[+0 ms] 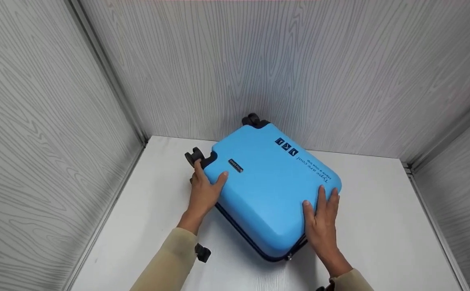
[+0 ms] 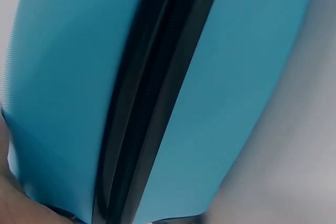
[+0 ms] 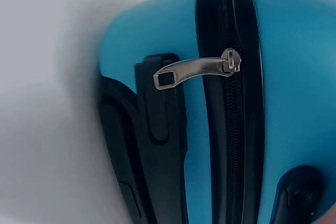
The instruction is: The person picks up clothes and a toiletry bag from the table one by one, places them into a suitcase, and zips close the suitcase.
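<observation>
A light blue hard-shell suitcase [image 1: 265,186] lies slantwise on the white table, its printed face up and its wheels toward the far left. My left hand [image 1: 204,192] grips its left corner, thumb on the face and a finger against a black wheel [image 1: 195,155]. Over the near right corner rests my right hand [image 1: 323,226], fingers extended on the shell. In the left wrist view a black zip band [image 2: 152,98] runs along the side, with part of that hand at lower left. A silver zip pull [image 3: 197,71] and black handle [image 3: 157,114] show at the end.
White table surface [image 1: 384,218] surrounds the suitcase. Grey wood-grain panels stand behind [image 1: 218,68], at left [image 1: 36,141] and at right [image 1: 461,169]. A second wheel [image 1: 251,119] sticks out close to the back panel.
</observation>
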Available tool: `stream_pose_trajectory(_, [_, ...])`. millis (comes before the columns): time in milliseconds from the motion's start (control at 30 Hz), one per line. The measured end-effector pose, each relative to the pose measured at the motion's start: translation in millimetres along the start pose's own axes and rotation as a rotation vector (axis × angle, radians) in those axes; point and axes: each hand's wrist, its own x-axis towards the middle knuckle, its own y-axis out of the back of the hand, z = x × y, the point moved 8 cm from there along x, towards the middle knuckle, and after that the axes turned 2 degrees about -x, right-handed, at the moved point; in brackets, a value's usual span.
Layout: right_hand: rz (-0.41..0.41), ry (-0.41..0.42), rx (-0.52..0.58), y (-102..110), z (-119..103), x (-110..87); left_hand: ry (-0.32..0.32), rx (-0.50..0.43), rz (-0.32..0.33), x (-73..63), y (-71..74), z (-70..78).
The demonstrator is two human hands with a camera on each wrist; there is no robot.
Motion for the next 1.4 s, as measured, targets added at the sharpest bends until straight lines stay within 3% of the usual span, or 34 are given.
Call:
stream_pose_trajectory(267, [-0.107, 0.057, 0.002, 23, 29, 53.1, -0.035, 0.010, 0.030, -38.7, -17.5, 9.0])
stream_pose_trajectory(433, [-0.127, 0.014, -0.034, 39, 37, 67.9, -0.083, -0.013, 0.016, -59.9, -26.9, 10.4])
stream_pose_trajectory(533, [-0.126, -0.052, -0.010, 43, 35, 61.4, -0.092, -0.036, -0.003, -61.0, -25.6, 7.0])
stream_pose_trajectory(667, [-0.105, -0.120, 0.049, 40, 28, 38.8, -0.096, -0.047, -0.034, -47.6, -18.5, 5.2])
stream_pose_trajectory(867, [-0.078, -0.134, 0.093, 25, 13, -3.7, -0.104, -0.026, -0.089, -27.5, -12.0, 3.1])
stream_pose_trajectory(1033, [-0.057, -0.128, 0.110, 11, 5, -25.6, -0.116, -0.023, -0.089, -27.0, -11.4, 0.7])
stream_pose_trajectory(1200, [-0.008, -0.099, 0.118, 9, 7, -21.2, -0.126, -0.003, -0.048, -35.7, -12.4, 2.0])
stream_pose_trajectory(1400, [-0.028, -0.036, 0.095, 20, 23, 10.3, -0.124, 0.032, -0.033, -51.8, -20.2, 8.0])
